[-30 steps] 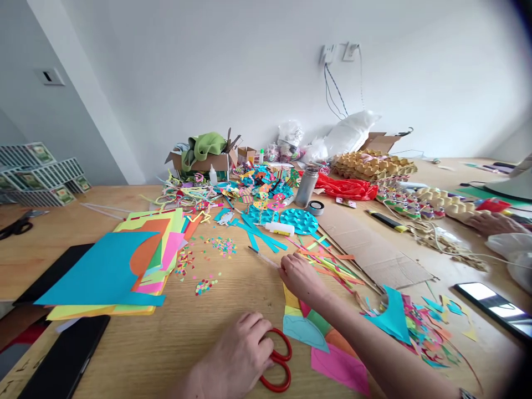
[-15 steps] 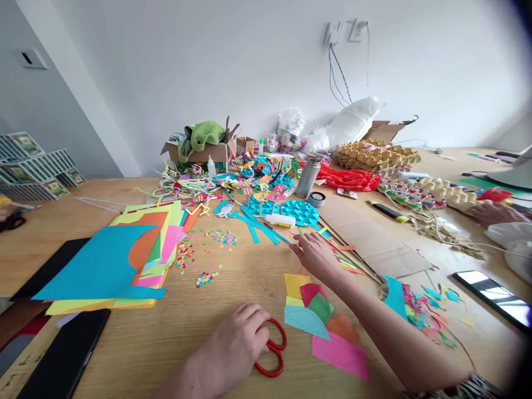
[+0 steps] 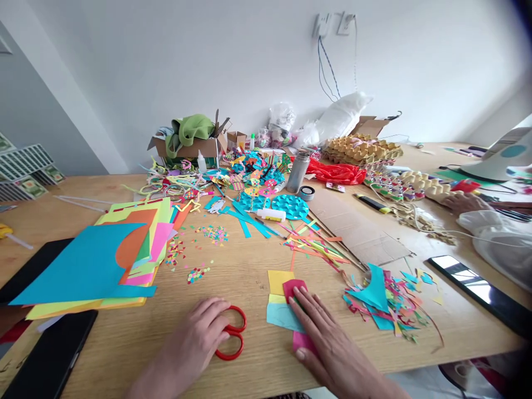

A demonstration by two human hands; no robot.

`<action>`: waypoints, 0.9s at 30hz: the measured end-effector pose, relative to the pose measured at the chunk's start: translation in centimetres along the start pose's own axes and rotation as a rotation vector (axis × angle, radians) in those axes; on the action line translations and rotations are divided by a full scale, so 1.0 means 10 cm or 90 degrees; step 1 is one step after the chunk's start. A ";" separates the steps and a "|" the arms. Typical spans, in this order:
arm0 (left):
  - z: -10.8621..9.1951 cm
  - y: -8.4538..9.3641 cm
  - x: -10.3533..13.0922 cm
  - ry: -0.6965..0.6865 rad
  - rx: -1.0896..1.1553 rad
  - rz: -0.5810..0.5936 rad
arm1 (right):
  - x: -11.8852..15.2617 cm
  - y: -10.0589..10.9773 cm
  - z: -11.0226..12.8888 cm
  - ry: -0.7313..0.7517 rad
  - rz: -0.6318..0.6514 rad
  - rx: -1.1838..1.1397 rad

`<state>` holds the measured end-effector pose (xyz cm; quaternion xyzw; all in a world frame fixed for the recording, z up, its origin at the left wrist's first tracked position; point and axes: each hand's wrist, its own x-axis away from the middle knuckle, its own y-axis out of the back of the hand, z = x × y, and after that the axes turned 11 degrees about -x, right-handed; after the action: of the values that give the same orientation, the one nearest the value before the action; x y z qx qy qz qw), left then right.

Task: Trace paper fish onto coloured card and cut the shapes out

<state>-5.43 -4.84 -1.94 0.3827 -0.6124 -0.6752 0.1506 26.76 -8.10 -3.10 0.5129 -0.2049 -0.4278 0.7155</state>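
My left hand (image 3: 202,328) rests on the table, closed around the blade end of red-handled scissors (image 3: 238,335); the handle loops stick out to the right and the blades are hidden. Fingers stretched out, my right hand (image 3: 326,338) lies over several cut paper pieces. Those that show are a yellow piece (image 3: 279,281), a crimson piece (image 3: 292,288), a light blue piece (image 3: 279,313) with faint drawn lines, and a pink piece (image 3: 302,342). Beyond them a pen-like stick (image 3: 272,230) lies beside a white glue bottle (image 3: 271,214).
Coloured sheets (image 3: 78,260) are stacked at left, near a black phone (image 3: 52,354). Paper scraps (image 3: 384,299) and another phone (image 3: 469,291) lie at right. A steel flask (image 3: 298,173) stands farther back. Another person's hand (image 3: 467,203) is at far right.
My right hand has left the pen-like stick near the glue bottle and come down toward me onto the cut paper pieces. My left hand still holds the scissors. The view has shifted slightly right.
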 end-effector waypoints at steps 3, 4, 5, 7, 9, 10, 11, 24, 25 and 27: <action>-0.03 0.05 0.06 0.012 -0.005 -0.007 | -0.14 -0.09 0.17 0.012 0.024 -0.016; -0.04 0.06 0.08 0.014 -0.007 -0.007 | -0.21 -0.12 0.22 0.017 0.037 -0.020; -0.05 0.07 0.10 0.014 -0.009 -0.007 | -0.28 -0.14 0.27 0.021 0.051 -0.023; -0.07 0.08 0.15 0.014 -0.010 -0.008 | -0.44 -0.18 0.35 0.026 0.075 -0.028; -0.07 0.07 0.19 0.018 -0.006 -0.009 | -0.59 -0.20 0.40 0.032 0.088 -0.033; -0.07 0.07 0.21 0.022 -0.002 -0.008 | -0.66 -0.19 0.41 0.037 0.090 -0.037; -0.07 0.06 0.22 0.029 0.003 -0.006 | -0.73 -0.19 0.40 0.042 0.086 -0.040; -0.15 0.16 0.14 0.059 0.057 0.065 | -0.79 0.07 -0.53 -0.079 -0.016 0.127; -0.15 0.15 0.15 0.058 0.056 0.068 | -0.77 0.08 -0.57 -0.093 -0.039 0.155; -0.16 0.13 0.15 0.052 0.051 0.074 | -0.75 0.08 -0.60 -0.116 -0.091 0.200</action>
<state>-5.67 -7.27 -1.11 0.3794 -0.6537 -0.6239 0.1988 27.38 1.49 -3.61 0.5905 -0.2959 -0.4851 0.5730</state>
